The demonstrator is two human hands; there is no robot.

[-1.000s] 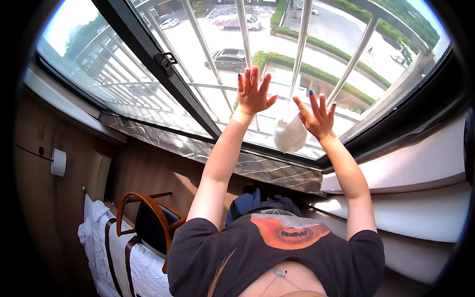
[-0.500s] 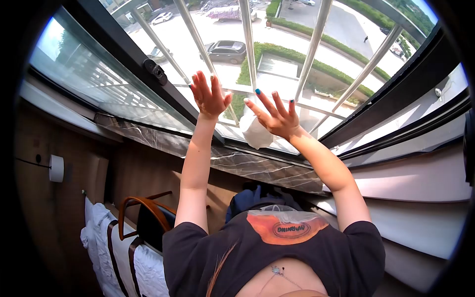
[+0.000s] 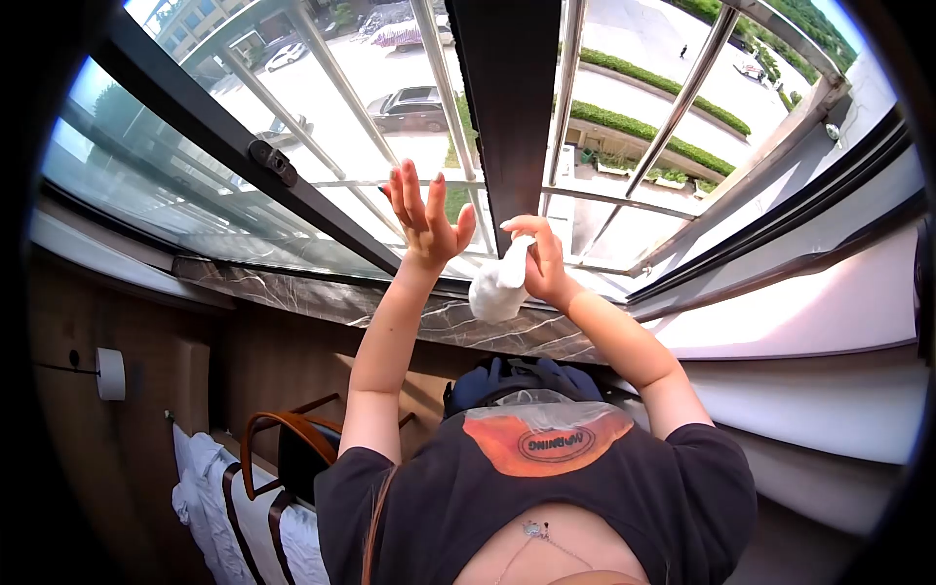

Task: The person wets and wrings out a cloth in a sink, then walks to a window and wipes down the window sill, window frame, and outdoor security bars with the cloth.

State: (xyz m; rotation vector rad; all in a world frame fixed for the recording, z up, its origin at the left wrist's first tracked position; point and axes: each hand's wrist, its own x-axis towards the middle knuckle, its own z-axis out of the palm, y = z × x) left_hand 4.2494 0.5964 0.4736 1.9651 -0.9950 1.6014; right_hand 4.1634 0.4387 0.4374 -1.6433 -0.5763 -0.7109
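My left hand (image 3: 425,226) is raised in front of the window with its fingers stretched and apart, holding nothing. My right hand (image 3: 548,261) pinches a crumpled white cloth (image 3: 495,292), which bunches out below and left of the fingers. Just beyond my right hand stands a dark upright window frame (image 3: 509,127). To the left of my left hand runs a second dark frame (image 3: 210,112) with a black latch (image 3: 272,162).
Metal bars (image 3: 336,78) stand outside the window. Below it runs a dark marbled sill (image 3: 322,302). A wooden-armed chair (image 3: 283,429) and a white-covered bed (image 3: 200,487) are at lower left; a pale curtain (image 3: 780,302) hangs at right.
A dark upright window frame has shifted left from the right side to the middle. My right hand has gone from spread fingers to pinching the white cloth, now lower. My left hand stays raised.
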